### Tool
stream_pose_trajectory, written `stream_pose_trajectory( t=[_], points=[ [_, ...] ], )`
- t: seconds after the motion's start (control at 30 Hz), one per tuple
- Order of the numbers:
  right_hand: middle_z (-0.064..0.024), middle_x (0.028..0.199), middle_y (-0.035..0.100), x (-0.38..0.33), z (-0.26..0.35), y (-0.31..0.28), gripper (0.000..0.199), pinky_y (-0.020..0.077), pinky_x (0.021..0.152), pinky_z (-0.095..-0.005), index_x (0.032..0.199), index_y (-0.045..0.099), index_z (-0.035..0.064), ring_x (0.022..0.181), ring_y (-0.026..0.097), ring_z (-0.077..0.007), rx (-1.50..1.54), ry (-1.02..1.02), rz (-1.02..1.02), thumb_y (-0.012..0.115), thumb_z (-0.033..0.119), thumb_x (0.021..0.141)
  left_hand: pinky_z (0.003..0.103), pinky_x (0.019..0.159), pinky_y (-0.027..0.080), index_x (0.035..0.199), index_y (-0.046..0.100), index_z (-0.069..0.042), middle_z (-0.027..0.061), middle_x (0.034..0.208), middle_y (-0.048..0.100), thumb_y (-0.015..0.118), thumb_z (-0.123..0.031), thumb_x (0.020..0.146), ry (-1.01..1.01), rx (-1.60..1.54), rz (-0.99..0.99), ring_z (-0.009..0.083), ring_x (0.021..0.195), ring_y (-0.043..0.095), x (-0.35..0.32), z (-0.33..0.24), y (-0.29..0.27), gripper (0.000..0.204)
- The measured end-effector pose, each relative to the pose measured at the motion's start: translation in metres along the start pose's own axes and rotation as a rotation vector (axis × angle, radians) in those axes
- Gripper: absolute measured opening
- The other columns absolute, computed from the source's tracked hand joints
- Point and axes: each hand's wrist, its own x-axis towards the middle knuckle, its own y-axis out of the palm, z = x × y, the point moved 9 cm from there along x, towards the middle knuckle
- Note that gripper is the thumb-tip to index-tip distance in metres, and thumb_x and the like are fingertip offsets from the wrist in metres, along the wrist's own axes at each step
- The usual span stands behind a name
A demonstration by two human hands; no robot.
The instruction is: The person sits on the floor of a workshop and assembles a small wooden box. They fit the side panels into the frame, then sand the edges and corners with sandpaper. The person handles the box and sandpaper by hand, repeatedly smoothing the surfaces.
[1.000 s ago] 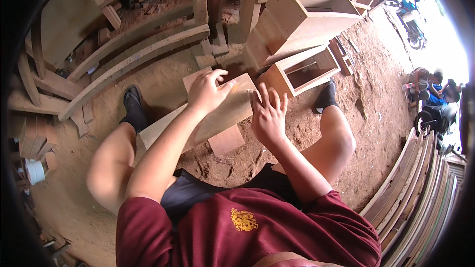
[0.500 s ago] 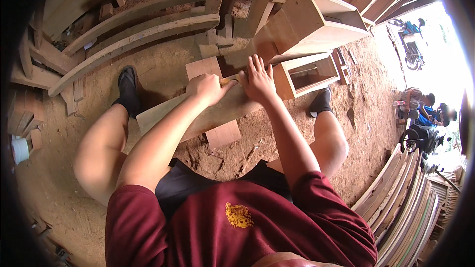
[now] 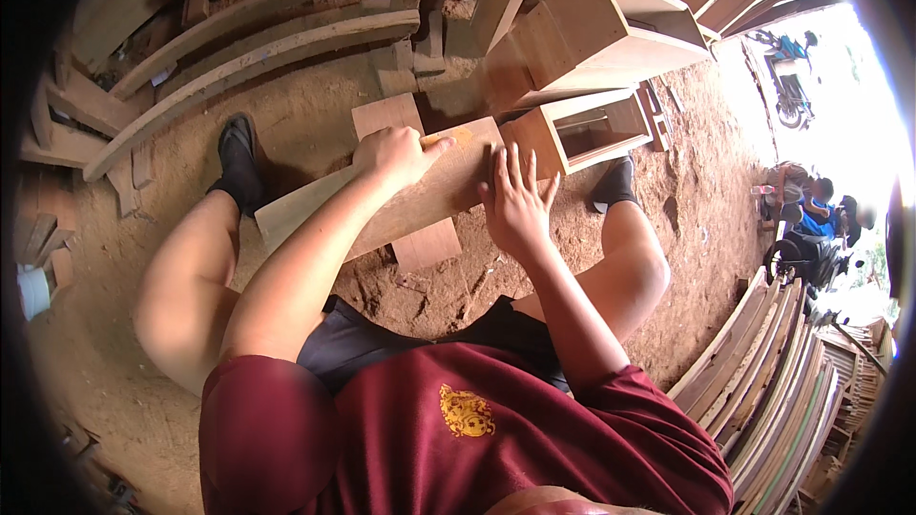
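A flat wooden board or box side [image 3: 420, 200] lies slanted between my legs. My left hand [image 3: 393, 154] is closed over its far edge, thumb pointing right, around a small yellow-orange piece [image 3: 456, 136] that shows only in part; its kind I cannot make out. At the board's right end my right hand [image 3: 515, 200] rests with fingers spread, fingertips by the edge. Beneath the board a crosswise wooden plank [image 3: 426, 246] sticks out on the near side. Its far end [image 3: 386, 114] shows beyond the board.
An open wooden box [image 3: 596, 133] sits just right of the board, and a taller wooden cabinet [image 3: 582, 48] stands behind it. Curved wooden rails [image 3: 258, 86] lie at the far left. Stacked timber [image 3: 763, 362] fills the lower right. People [image 3: 811, 205] and motorbikes [image 3: 787, 86] are outside at right.
My right hand has slid right and nearer, from the board's far side to its right end. The left hand stays closed near the far edge, and the view has shifted slightly.
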Motion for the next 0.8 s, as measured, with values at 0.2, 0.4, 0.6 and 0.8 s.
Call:
stream_pose_trajectory(
  t=[0.2,0.4,0.6,0.8],
  points=[
    [-0.0176,0.162,0.031,0.100,-0.006,0.005,0.066,0.0094,0.116,-0.0724,0.157,0.025,0.0042,0.150,0.025,-0.0421,0.244,0.056,0.019,0.035,0.045,0.106,0.043,0.062,0.056,0.069,0.070,0.006,0.0219,0.067,0.068,0.056,-0.075,0.087,-0.024,0.079,0.011,0.0342,0.066,0.071,-0.006,-0.015,-0.021,0.084],
    [-0.0171,0.161,0.032,0.036,-0.007,0.000,0.063,0.0064,0.117,-0.0717,0.157,0.027,0.0074,0.152,0.022,-0.0412,0.099,-0.003,-0.042,0.035,0.043,0.106,0.041,0.058,0.055,0.067,0.070,0.004,0.0187,0.062,0.066,0.053,-0.076,0.088,0.022,0.050,-0.034,0.0301,0.059,0.069,-0.006,-0.007,-0.020,0.085],
    [-0.0189,0.161,0.032,-0.031,-0.050,-0.020,0.053,0.0083,0.120,-0.0647,0.158,0.030,0.0123,0.153,0.020,-0.0360,0.345,0.129,0.126,0.036,0.031,0.108,0.042,0.058,0.055,0.062,0.066,0.001,0.0167,0.059,0.065,0.052,-0.077,0.089,0.019,0.024,0.015,0.0293,0.058,0.067,0.002,-0.001,-0.003,0.084],
    [-0.0269,0.154,0.039,0.011,-0.029,0.002,0.059,0.0176,0.121,-0.0576,0.152,0.036,-0.0003,0.148,0.031,-0.0391,0.395,0.046,-0.011,0.037,0.038,0.108,0.045,0.067,0.056,0.068,0.069,0.003,0.0190,0.066,0.068,0.051,-0.077,0.089,0.019,0.023,0.021,0.0331,0.068,0.071,-0.005,-0.010,-0.015,0.084]
  ],
)
